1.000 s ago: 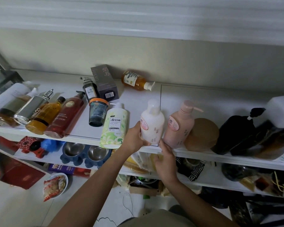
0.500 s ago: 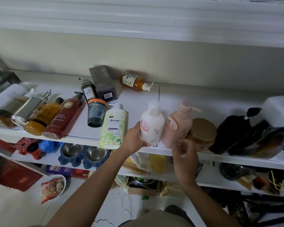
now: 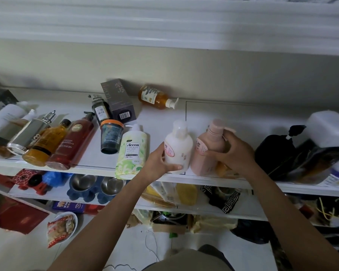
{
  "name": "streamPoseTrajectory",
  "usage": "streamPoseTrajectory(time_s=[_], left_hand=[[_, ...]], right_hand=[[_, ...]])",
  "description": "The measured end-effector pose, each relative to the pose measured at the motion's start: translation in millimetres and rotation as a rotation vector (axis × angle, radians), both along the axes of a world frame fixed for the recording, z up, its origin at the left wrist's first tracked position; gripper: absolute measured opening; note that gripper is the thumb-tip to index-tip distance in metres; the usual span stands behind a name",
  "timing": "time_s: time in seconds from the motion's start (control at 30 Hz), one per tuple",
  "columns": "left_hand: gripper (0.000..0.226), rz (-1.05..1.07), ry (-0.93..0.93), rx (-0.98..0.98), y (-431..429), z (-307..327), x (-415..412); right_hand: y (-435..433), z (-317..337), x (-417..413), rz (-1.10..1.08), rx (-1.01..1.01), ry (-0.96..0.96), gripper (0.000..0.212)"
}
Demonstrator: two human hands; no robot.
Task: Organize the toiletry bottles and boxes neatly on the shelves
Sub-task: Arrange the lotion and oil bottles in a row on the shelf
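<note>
On the top white shelf point(image 3: 98, 165), my left hand point(image 3: 157, 163) grips the lower body of an upright white bottle point(image 3: 178, 145). My right hand point(image 3: 233, 153) is curled round the pink pump bottle point(image 3: 207, 151) standing beside it, fingers near the pump. A brown-lidded jar point(image 3: 222, 169) is mostly hidden behind my right hand. To the left stand a green Accen body wash point(image 3: 132, 151) and an orange-lidded jar point(image 3: 111, 136). Further back lie a dark box point(image 3: 118, 101), a small dark bottle point(image 3: 100, 110) and an amber pump bottle point(image 3: 155, 97).
At the shelf's left end lie a red bottle point(image 3: 74, 141), an amber bottle point(image 3: 47, 142), a silver bottle point(image 3: 29, 133) and a white tube point(image 3: 4, 118). A black pump bottle point(image 3: 274, 151) and a white container point(image 3: 327, 128) crowd the right. Lower shelves hold metal bowls point(image 3: 98, 186) and clutter.
My right hand has risen from the shelf's front edge and closed round the pink bottle, covering the brown-lidded jar. My left hand has stayed on the white bottle.
</note>
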State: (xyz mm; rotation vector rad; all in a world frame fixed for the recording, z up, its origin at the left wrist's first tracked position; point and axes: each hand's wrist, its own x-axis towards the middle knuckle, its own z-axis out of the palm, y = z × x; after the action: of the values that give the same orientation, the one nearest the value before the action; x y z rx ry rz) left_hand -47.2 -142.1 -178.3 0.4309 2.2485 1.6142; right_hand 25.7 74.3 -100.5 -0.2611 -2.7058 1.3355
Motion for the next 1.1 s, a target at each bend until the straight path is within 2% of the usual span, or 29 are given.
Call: streamPoseTrajectory(time_s=[0.1, 0.23, 0.33, 0.47, 0.9, 1.03, 1.1], left_hand=[[0.064, 0.013, 0.007, 0.009, 1, 2, 3], [0.061, 0.001, -0.006, 0.025, 2, 2, 4], [0.063, -0.014, -0.01, 0.022, 4, 2, 3], [0.064, 0.007, -0.014, 0.022, 8, 0, 4], [0.064, 0.038, 0.014, -0.08, 10, 5, 1], [0.064, 0.026, 0.021, -0.081, 10, 7, 0], [0.058, 0.0, 0.049, -0.126, 8, 4, 0]], right_hand=[[-10, -5, -1, -0.052, -0.056, 0.066, 0.062], [-18, -22, -5, -0.14, -0.15, 0.109, 0.064], [-19, -26, -7, -0.157, -0.114, 0.132, 0.066], [-13, -28, -8, -0.141, -0.142, 0.118, 0.069], [-5, -28, -10, -0.083, -0.295, 0.035, 0.06], [-9, -27, -7, -0.093, -0.212, 0.051, 0.065], [-15, -28, -1, -0.137, -0.241, 0.095, 0.068]])
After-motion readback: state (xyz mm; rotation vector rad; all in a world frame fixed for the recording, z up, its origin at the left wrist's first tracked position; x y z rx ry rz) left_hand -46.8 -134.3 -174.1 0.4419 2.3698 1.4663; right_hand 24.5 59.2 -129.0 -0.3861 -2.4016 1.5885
